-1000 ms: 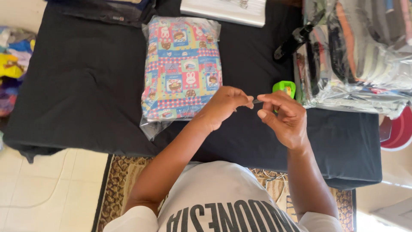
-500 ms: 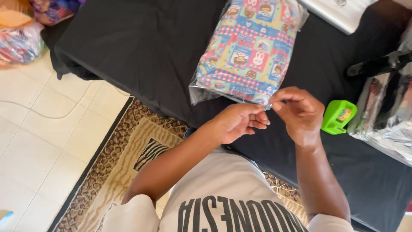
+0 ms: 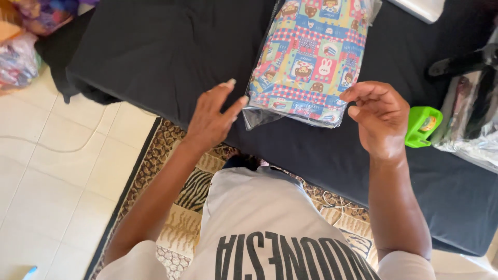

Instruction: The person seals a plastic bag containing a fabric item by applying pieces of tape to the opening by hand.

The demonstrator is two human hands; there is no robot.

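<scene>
Black table (image 3: 155,46); fingers (image 3: 233,91) spread beside wrapped cloth (image 3: 311,57).

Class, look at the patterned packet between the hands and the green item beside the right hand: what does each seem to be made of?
Patterned packet: probably printed fabric inside a clear plastic bag, since the wrapper shines and its empty corner is see-through. Green item: apparently hard moulded plastic, smooth and slightly glossy, perhaps a tape dispenser.

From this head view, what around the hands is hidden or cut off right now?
- Patterned package: its far end is cut off by the top edge.
- Right hand: whether the curled fingers pinch anything is too small to tell.
- Green tape dispenser: partly hidden behind the right hand.
- Clear bags: cut off by the right edge; their contents are blurred by glare.
</scene>
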